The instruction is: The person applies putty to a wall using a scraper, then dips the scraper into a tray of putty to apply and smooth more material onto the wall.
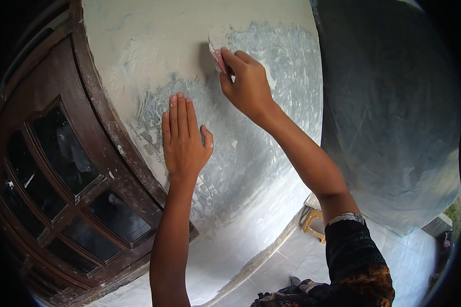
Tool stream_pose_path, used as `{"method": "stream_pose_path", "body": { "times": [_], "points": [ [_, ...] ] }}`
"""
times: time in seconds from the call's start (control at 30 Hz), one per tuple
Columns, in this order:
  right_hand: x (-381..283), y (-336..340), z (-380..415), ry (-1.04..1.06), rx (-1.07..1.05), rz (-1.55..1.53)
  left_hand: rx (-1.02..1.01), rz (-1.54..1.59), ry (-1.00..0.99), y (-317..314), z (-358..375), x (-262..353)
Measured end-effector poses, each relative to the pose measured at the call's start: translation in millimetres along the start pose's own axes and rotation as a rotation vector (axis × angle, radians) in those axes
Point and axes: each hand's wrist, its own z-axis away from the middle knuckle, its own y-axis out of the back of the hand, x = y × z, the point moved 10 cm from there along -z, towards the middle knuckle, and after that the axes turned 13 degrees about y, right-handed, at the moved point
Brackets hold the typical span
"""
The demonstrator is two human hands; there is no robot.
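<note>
My left hand (183, 140) lies flat on the wall (230, 174), its fingers stretched upward and thumb out to the side. Higher up and to the right, my right hand (248, 84) grips a scraper (217, 57) with a reddish handle part and a whitish, smeared blade. The blade's edge is right at the wall, where a cream coat meets bare grey. Around both hands the surface is patchy, with grey areas, white flecks and scratch marks. Most of the scraper's handle is hidden in my fingers.
A brown wooden door (51, 169) with glass panes and a paint-spotted frame is at the left. Dark sheeting (389, 112) hangs at the right. Below are a yellow-brown stool (312, 225) and a light tiled floor (271, 271).
</note>
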Motion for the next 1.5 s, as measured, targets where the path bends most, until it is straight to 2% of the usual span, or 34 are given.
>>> {"method": "stream_pose_path", "body": {
  "times": [0.1, 0.2, 0.23, 0.27, 0.33, 0.4, 0.53, 0.63, 0.7, 0.73, 0.8, 0.87, 0.93, 1.0, 1.13, 1.23, 1.33, 1.47, 1.5],
  "points": [
    [28, -4, -30, 0.054, 0.09, 0.142, 0.002, 0.003, 0.003, 0, 0, 0],
    [36, -40, -3, 0.011, -0.069, 0.264, 0.005, 0.008, -0.006, 3, 1, -1],
    [22, -45, 15, 0.044, -0.097, 0.276, 0.007, 0.013, -0.01, 3, 1, 0],
    [8, -48, 33, -0.028, -0.203, 0.194, 0.015, 0.018, -0.011, 5, 0, 0],
    [-28, -37, 56, 0.018, -0.158, 0.059, -0.011, 0.031, 0.003, 3, 0, 0],
    [-30, -21, 42, -0.045, -0.118, -0.086, -0.004, 0.024, 0.003, 4, -1, 0],
    [17, -5, -24, -0.039, 0.045, 0.088, 0.016, -0.005, -0.005, 1, 0, 0],
    [36, -28, -23, -0.002, -0.01, 0.181, 0.01, 0.001, 0.0, 2, 0, 0],
    [17, -48, 5, 0.083, -0.105, 0.314, 0.005, 0.013, 0.0, 4, 0, -1],
    [6, -57, 25, 0.017, -0.252, 0.311, 0.004, 0.015, 0.001, 4, 0, 0],
    [-31, -48, 56, 0.075, -0.22, 0.157, 0.004, 0.019, 0.007, 5, 0, -1],
    [-45, -27, 48, 0.044, -0.194, 0.011, -0.018, 0.014, 0.008, 4, 0, 0],
    [-18, -12, 17, -0.035, -0.072, -0.014, -0.006, 0.004, 0.009, 2, -1, 0],
    [8, -2, -17, -0.005, 0.034, 0.104, 0.007, -0.005, 0.005, 1, 1, 0],
    [51, -36, -14, -0.029, -0.106, 0.304, 0.014, -0.005, 0.007, 1, 0, -1],
    [14, -50, 40, -0.046, -0.272, 0.24, 0.011, 0.005, 0.008, 1, 1, -1],
    [-23, -26, 51, -0.013, -0.184, 0.008, 0.012, 0.001, 0.011, 3, -1, -1],
    [13, 0, -6, -0.022, 0.029, 0.075, 0.016, -0.017, 0.014, 1, 0, -1],
    [25, -5, -15, -0.019, 0.008, 0.13, 0.015, -0.017, 0.013, 0, 0, -1]
  ]
}}
